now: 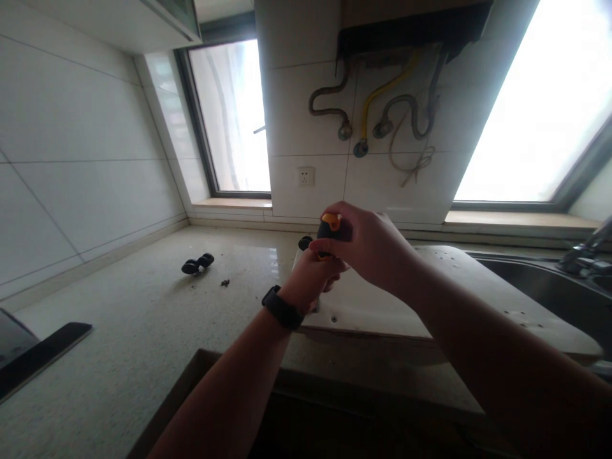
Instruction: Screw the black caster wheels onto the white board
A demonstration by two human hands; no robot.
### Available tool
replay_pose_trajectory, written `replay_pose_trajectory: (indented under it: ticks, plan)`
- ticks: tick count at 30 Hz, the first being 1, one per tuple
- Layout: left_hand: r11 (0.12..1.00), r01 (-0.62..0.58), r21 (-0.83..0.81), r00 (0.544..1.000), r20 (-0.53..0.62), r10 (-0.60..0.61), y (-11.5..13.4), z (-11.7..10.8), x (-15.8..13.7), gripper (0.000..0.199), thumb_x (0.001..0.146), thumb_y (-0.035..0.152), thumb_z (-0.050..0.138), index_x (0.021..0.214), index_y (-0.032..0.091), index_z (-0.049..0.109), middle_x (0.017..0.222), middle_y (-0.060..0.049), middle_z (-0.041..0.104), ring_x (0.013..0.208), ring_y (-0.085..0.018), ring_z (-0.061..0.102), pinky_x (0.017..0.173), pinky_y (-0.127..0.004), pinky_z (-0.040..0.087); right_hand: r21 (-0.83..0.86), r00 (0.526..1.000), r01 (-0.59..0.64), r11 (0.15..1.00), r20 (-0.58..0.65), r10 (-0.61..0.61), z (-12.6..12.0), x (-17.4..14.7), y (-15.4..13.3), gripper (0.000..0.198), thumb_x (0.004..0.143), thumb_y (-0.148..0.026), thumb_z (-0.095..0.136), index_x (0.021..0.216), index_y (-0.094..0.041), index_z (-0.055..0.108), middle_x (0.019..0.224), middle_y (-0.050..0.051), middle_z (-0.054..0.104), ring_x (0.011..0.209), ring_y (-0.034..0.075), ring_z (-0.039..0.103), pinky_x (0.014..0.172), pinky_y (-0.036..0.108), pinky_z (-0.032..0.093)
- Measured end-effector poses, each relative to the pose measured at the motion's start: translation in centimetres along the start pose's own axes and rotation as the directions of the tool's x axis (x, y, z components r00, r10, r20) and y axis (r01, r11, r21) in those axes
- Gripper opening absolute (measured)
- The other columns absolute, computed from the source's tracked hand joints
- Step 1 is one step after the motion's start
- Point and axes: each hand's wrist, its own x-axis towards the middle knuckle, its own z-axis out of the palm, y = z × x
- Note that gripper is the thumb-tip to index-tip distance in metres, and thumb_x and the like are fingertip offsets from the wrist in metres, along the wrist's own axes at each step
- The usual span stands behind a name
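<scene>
My right hand (368,239) is wrapped around the black-and-orange handle of a screwdriver (329,228), which stands roughly upright. Right below it, my left hand (310,277) is closed at the left end of a white board (377,309); what its fingers grip is hidden. The screwdriver's tip cannot be seen behind the hands. A black caster wheel (305,242) shows at the board's far left corner. The board lies flat, with small screw holes near its right end.
Two black caster wheels (197,263) lie on the speckled counter (143,344), near a small pile of dark screws (225,282). A sink (535,280) with a faucet (586,252) is at right. A dark flat object (48,354) sits at left. Pipes (411,111) hang on the wall.
</scene>
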Motion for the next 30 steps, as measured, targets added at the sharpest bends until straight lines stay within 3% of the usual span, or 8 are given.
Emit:
replay_pose_trajectory:
  ticks: [11,13,16,18,20,23,26,30]
  plan:
    - [0.99,0.068,-0.12,0.983,0.18,-0.046,1.0,-0.6,0.8,0.041,0.065,0.018,0.079,0.066,0.021,0.039,0.05,0.014,0.028,0.041,-0.002,0.02,0.042,-0.02,0.014,0.163,0.999,0.047,0.985,-0.021,-0.044,0.4,0.8,0.6,0.045,0.073,-0.048,0.084,0.105,-0.023,0.065,0.083,0.002,0.069,0.075,0.021,0.063,0.07,0.037,0.05]
    - [0.989,0.089,-0.12,0.976,0.206,-0.062,1.1,-0.6,0.9,0.042,0.064,0.019,0.08,0.065,0.021,0.038,0.05,0.013,0.029,0.041,-0.002,0.022,0.042,-0.02,0.014,0.376,0.989,0.079,0.923,0.089,-0.12,0.4,1.1,1.0,0.044,0.082,-0.039,0.075,0.121,-0.025,0.061,0.107,0.006,0.072,0.091,0.022,0.068,0.08,0.038,0.055]
    - [0.962,0.211,-0.171,0.935,0.321,-0.149,0.8,-0.4,1.1,0.048,0.065,0.023,0.078,0.058,0.022,0.03,0.047,0.013,0.024,0.039,-0.002,0.02,0.041,-0.021,0.014,0.713,0.912,0.003,0.701,0.286,-0.295,0.2,1.8,2.3,0.052,0.087,-0.02,0.063,0.136,-0.03,0.051,0.139,0.007,0.062,0.116,0.021,0.066,0.097,0.041,0.055]
    - [0.939,0.264,-0.222,0.915,0.367,-0.171,0.6,-0.2,1.2,0.052,0.067,0.024,0.075,0.057,0.023,0.025,0.046,0.014,0.019,0.038,-0.002,0.018,0.04,-0.022,0.013,0.775,0.87,-0.077,0.627,0.36,-0.338,-0.3,2.2,3.1,0.053,0.084,-0.014,0.063,0.134,-0.029,0.054,0.138,0.007,0.062,0.118,0.021,0.066,0.1,0.042,0.055]
    - [0.942,0.25,-0.223,0.916,0.371,-0.155,0.5,0.0,1.3,0.05,0.07,0.024,0.075,0.058,0.022,0.027,0.047,0.013,0.02,0.038,-0.002,0.018,0.04,-0.021,0.014,0.77,0.857,-0.104,0.629,0.391,-0.336,-0.9,2.2,3.7,0.051,0.084,-0.013,0.064,0.132,-0.027,0.057,0.132,0.007,0.064,0.115,0.022,0.067,0.099,0.043,0.056]
    - [0.965,0.191,-0.18,0.913,0.393,-0.107,1.1,0.3,1.1,0.041,0.076,0.025,0.076,0.062,0.021,0.038,0.053,0.011,0.032,0.043,-0.003,0.031,0.044,-0.021,0.023,0.759,0.878,-0.075,0.647,0.358,-0.318,-1.9,1.8,3.8,0.051,0.085,-0.016,0.066,0.134,-0.028,0.057,0.128,0.007,0.065,0.112,0.021,0.068,0.098,0.043,0.057]
    - [0.98,0.09,-0.179,0.923,0.385,-0.014,2.2,0.5,0.9,0.029,0.079,0.026,0.077,0.074,0.019,0.05,0.066,0.007,0.045,0.057,-0.006,0.044,0.052,-0.021,0.032,0.741,0.934,-0.009,0.671,0.245,-0.258,-2.4,1.3,3.5,0.05,0.084,-0.018,0.07,0.132,-0.028,0.058,0.122,0.006,0.066,0.105,0.02,0.068,0.094,0.041,0.058]
    - [0.995,-0.044,-0.085,0.949,0.307,0.068,2.7,0.3,0.9,0.026,0.083,0.031,0.075,0.08,0.018,0.053,0.07,0.006,0.048,0.06,-0.006,0.044,0.056,-0.023,0.034,0.695,0.981,0.05,0.718,0.101,-0.166,-1.9,0.9,3.3,0.047,0.084,-0.021,0.071,0.129,-0.026,0.06,0.114,0.005,0.066,0.102,0.02,0.067,0.088,0.038,0.059]
